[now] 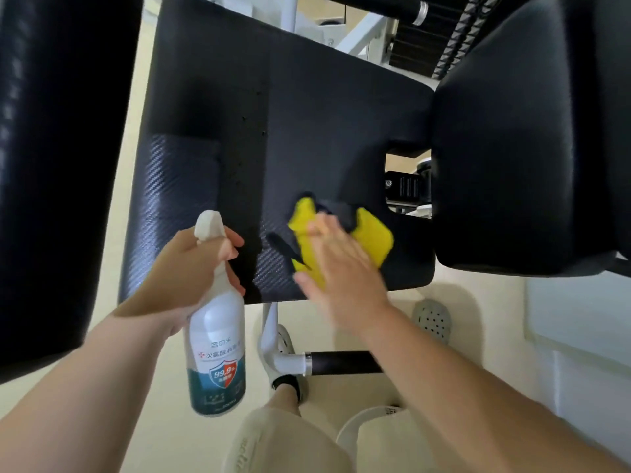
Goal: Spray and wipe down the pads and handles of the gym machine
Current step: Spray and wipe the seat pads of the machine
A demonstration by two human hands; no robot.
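Note:
A wide black seat pad (307, 131) of the gym machine fills the middle of the view. My right hand (341, 271) lies flat with straight fingers on a yellow cloth (374, 238), pressing it onto the pad's near right part; the hand is motion-blurred. My left hand (191, 264) grips the neck of a white spray bottle (216, 339) with a teal label, held upright just in front of the pad's near edge, its nozzle pointing toward the pad. Below the pad a black handle (345, 362) on a white bar sticks out to the right.
A second black pad (532, 148) stands at the right and a dark padded roller (51, 165) at the left. White frame tubes (271, 332) run under the seat. My feet in perforated shoes (432, 320) stand on the cream floor, beside a white curved base (362, 428).

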